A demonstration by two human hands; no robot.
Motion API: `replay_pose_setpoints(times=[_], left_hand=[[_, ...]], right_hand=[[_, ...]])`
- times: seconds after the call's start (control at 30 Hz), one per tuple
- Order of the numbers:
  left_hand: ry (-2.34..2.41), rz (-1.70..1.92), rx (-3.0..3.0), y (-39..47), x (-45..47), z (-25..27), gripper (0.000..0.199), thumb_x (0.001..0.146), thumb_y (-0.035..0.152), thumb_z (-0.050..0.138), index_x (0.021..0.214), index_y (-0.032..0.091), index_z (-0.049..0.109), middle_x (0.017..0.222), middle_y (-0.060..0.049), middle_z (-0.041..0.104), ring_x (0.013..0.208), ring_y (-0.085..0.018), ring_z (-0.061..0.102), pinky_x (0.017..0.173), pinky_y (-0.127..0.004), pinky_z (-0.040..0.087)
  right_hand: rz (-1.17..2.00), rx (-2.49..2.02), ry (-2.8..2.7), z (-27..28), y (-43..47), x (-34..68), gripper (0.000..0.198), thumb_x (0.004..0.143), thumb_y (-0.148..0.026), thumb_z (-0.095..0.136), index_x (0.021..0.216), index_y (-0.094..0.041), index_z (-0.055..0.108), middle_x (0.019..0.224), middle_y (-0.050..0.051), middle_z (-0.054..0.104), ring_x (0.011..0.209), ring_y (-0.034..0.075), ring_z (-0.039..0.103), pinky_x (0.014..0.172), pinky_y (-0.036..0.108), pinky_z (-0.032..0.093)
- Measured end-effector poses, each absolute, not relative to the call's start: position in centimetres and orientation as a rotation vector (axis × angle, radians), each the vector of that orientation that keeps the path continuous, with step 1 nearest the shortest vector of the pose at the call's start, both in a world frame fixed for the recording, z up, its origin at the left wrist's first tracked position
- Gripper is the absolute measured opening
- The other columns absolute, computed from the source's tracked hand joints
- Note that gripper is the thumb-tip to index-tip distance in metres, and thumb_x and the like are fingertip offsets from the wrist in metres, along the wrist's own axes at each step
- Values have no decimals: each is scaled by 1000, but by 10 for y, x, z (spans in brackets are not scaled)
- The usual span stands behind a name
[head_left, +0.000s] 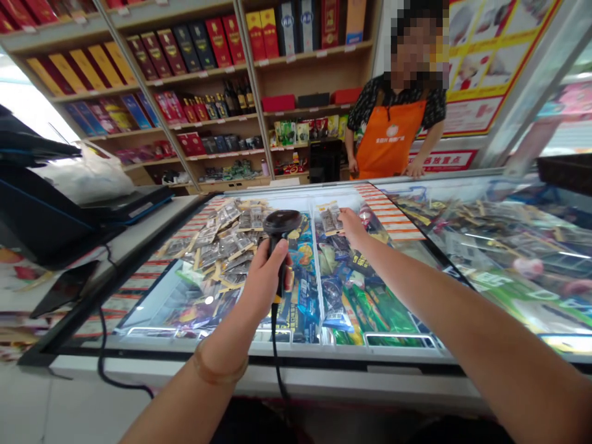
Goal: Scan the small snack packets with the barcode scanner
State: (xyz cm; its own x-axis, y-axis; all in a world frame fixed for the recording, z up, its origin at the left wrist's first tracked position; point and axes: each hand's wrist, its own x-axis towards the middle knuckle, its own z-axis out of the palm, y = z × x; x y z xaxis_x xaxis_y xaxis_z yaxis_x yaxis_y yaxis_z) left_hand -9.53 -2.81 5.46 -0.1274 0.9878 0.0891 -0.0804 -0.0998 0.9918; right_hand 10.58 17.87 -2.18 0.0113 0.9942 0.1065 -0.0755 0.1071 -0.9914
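Gripping a black, round-headed, corded plastic scanner [281, 222], the left hand [266, 272] is closed; the right hand [354, 228] pinches a flat, beige-edged clear packet [328, 217].

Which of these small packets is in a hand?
The packet pinched at its right edge by the right hand; those in the pile to its left lie loose, and the left hand grips the scanner.

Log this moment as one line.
left hand: grips black handheld scanner | right hand: holds small packet | packet pile: left of scanner | person in orange apron: across glass-topped case
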Motion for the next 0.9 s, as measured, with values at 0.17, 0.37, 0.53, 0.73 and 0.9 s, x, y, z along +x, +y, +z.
replay_pose_setpoints(times=[0.17,0.37,0.53,0.73,0.9], left_hand=[[1342,1566,996,-51,-159,57,47,73,60,71,88,22,48,65,6,56,40,-7,47,37,-21,36],[1436,1668,834,-71,-211,53,46,73,60,70,90,21,49,63,6,55,40,-8,46,36,-21,37],[1439,1749,726,-81,-233,52,48,70,59,72,88,20,50,66,5,56,41,-8,46,36,-21,39],[1384,1793,696,-85,-247,45,50,71,58,73,94,20,51,66,6,56,41,-8,46,37,-21,38],[1393,1743,712,-81,-244,41,49,71,61,72,90,21,50,66,5,56,41,-8,47,36,-21,37]], right_hand=[[1213,-1051,-1170,24,175,52,23,74,-25,65,96,-21,62,75,0,65,65,14,60,61,27,49],[1164,-970,-1285,73,174,-46,29,73,-22,72,95,-23,53,73,-3,59,64,13,59,59,27,52],[954,-937,-1697,94,167,-123,18,74,-22,70,84,-21,54,76,-3,56,58,12,57,58,28,53],[351,-1014,-2136,101,166,-182,8,75,-15,68,83,-17,68,88,4,68,89,21,64,86,32,50],[201,-1029,-2304,96,171,-193,13,76,-11,65,81,-17,75,90,8,72,99,25,64,90,33,47]])
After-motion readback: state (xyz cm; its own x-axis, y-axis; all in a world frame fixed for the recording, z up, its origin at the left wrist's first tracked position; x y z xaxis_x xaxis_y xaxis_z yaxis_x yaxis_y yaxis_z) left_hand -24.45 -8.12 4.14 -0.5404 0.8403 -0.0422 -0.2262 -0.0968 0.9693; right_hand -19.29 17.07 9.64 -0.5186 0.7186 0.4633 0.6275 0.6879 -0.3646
